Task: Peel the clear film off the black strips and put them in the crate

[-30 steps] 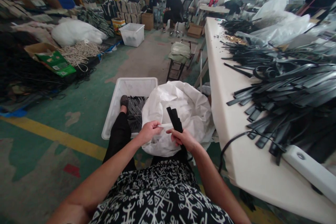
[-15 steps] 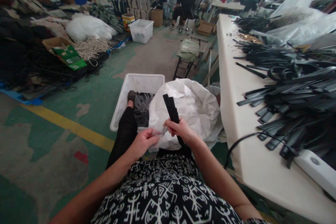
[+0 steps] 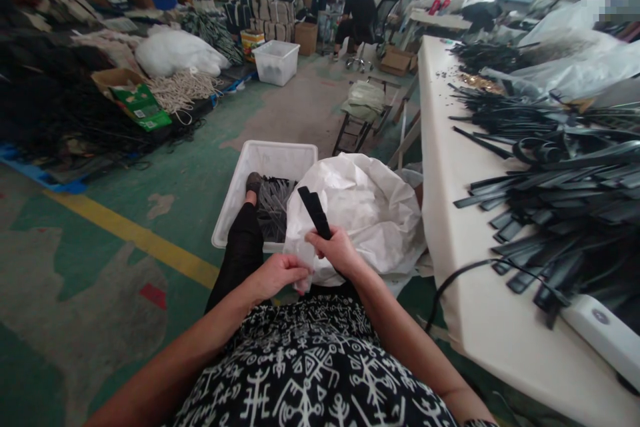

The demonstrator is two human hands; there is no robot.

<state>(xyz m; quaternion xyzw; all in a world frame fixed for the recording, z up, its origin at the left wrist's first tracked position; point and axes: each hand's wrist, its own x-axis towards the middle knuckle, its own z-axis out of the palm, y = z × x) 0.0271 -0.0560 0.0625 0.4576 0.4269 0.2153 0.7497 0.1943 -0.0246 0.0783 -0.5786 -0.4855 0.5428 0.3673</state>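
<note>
My right hand (image 3: 336,250) is closed around a small bundle of black straps (image 3: 315,212), whose fanned ends point up and to the left. Beside it, my left hand (image 3: 277,275) pinches a small clear plastic bag (image 3: 306,261) between thumb and fingers. The bag's upper part lies against the right hand's fingertips; whether those fingers grip it too, I cannot tell. Beneath both hands spreads a large white woven sack (image 3: 367,197). Left of the sack stands a white plastic bin (image 3: 233,203) holding dark straps in clear plastic (image 3: 275,217), with my foot inside it.
On the right runs a pale-covered table (image 3: 453,247) with heaped black straps (image 3: 565,213), a white power strip (image 3: 600,320) and its cable. A folding stool (image 3: 365,103) stands ahead. Another white bin (image 3: 277,63) and a seated person (image 3: 357,13) are farther off.
The strap bundle has tilted further left and shifted slightly left with my right hand. My left hand has moved right, and the clear bag now hangs upright between the hands. The view has tipped up slightly.
</note>
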